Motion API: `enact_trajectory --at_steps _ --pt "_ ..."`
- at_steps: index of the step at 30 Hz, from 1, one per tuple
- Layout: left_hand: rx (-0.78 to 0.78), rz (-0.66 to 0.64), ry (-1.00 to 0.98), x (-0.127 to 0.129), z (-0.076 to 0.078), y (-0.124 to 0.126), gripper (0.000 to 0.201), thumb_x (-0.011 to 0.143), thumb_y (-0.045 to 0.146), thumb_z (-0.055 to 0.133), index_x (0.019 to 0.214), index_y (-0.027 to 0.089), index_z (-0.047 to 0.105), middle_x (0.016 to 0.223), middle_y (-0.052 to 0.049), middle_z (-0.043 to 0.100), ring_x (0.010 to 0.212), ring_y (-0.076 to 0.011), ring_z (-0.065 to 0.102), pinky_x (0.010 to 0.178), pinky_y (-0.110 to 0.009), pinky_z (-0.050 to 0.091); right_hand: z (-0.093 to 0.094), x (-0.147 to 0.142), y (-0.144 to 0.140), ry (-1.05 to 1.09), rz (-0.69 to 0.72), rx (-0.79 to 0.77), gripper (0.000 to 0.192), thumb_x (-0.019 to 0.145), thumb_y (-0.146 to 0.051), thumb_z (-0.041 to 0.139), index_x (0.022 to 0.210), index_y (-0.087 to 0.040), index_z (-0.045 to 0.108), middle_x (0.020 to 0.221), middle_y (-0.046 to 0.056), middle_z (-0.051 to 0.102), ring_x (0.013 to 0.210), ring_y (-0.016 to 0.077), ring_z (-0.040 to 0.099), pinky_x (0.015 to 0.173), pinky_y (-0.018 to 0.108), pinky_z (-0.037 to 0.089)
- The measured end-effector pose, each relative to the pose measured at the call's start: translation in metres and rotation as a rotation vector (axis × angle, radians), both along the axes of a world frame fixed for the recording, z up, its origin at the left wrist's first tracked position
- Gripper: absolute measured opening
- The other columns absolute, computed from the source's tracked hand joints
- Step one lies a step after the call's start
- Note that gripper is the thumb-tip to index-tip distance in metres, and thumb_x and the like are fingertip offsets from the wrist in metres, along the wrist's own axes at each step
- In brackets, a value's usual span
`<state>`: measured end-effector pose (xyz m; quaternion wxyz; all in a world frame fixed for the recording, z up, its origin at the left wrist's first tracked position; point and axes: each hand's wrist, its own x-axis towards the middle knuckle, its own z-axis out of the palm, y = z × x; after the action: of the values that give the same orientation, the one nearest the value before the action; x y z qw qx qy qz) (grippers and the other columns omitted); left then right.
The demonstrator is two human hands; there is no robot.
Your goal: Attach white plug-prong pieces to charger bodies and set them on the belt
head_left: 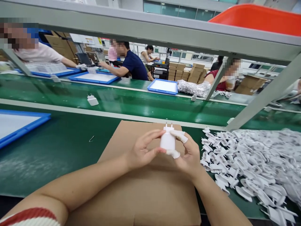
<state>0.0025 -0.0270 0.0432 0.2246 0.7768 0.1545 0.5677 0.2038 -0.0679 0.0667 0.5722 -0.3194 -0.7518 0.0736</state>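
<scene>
A white plug adapter [167,140] with two prongs pointing up is held between both my hands above a brown cardboard sheet [141,188]. My left hand [141,150] pinches its left side with thumb and fingers. Its right side is gripped by my right hand [188,153], which wears white finger cots on the thumb and forefinger. A heap of white plastic parts [254,163] lies just right of my right hand.
Another white adapter [92,100] sits on the green conveyor belt [131,103]. A blue-rimmed tray [25,124] lies at the left, more blue trays [163,86] across the belt. Several people work on the far side. A grey frame post [261,100] slants at right; an orange bin [256,17] sits overhead.
</scene>
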Motion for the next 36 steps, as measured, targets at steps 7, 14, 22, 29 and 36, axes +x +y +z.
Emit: enact_trajectory --at_steps 7,14,22,29,36 --pt "-0.837 -0.015 -0.054 0.008 -0.025 0.035 0.045 0.073 0.041 0.090 0.104 0.020 0.065 0.108 -0.008 0.074 0.099 -0.0235 0.073 0.092 -0.042 0.063 -0.025 0.023 0.034 -0.293 -0.139 -0.427 0.063 0.088 -0.039 0.076 0.146 -0.027 0.056 0.137 0.012 0.068 0.128 0.0289 0.062 0.108 0.045 0.051" --pt "-0.771 0.379 -0.068 0.011 -0.028 0.145 0.052 0.065 0.012 0.081 0.109 0.018 0.054 0.102 -0.005 0.070 0.093 -0.0197 0.071 0.094 -0.040 0.059 -0.025 0.073 0.066 -0.464 -0.953 -0.777 0.064 0.093 -0.036 0.068 0.147 -0.004 0.052 0.148 0.033 0.050 0.147 0.0479 0.037 0.119 0.064 0.027" --pt "-0.672 0.608 -0.011 0.034 -0.042 0.237 0.057 0.072 -0.004 0.069 0.125 0.014 0.054 0.122 -0.014 0.069 0.107 -0.0222 0.069 0.104 -0.036 0.052 -0.041 0.100 0.091 -0.538 -1.161 -1.002 0.069 0.097 -0.059 0.050 0.157 -0.024 0.047 0.163 0.027 0.035 0.153 0.0569 0.017 0.110 0.082 0.014" --pt "-0.634 0.676 0.066 0.032 -0.063 0.243 0.076 0.068 0.004 0.078 0.138 0.011 0.047 0.149 -0.026 0.048 0.145 -0.0370 0.045 0.123 -0.048 0.034 -0.050 0.113 0.099 -0.633 -1.168 -0.988 0.060 0.098 -0.052 0.041 0.136 -0.013 0.067 0.161 0.024 0.042 0.154 0.0424 0.028 0.120 0.073 0.015" --pt "-0.230 0.719 0.072 0.038 -0.056 0.227 0.081 0.075 0.016 0.077 0.147 0.013 0.041 0.159 -0.025 0.027 0.155 -0.0392 0.023 0.128 -0.053 0.024 -0.050 0.118 0.101 -0.547 -1.186 -0.954 0.060 0.094 -0.053 0.048 0.130 -0.011 0.071 0.147 0.029 0.050 0.138 0.0430 0.050 0.120 0.068 0.021"
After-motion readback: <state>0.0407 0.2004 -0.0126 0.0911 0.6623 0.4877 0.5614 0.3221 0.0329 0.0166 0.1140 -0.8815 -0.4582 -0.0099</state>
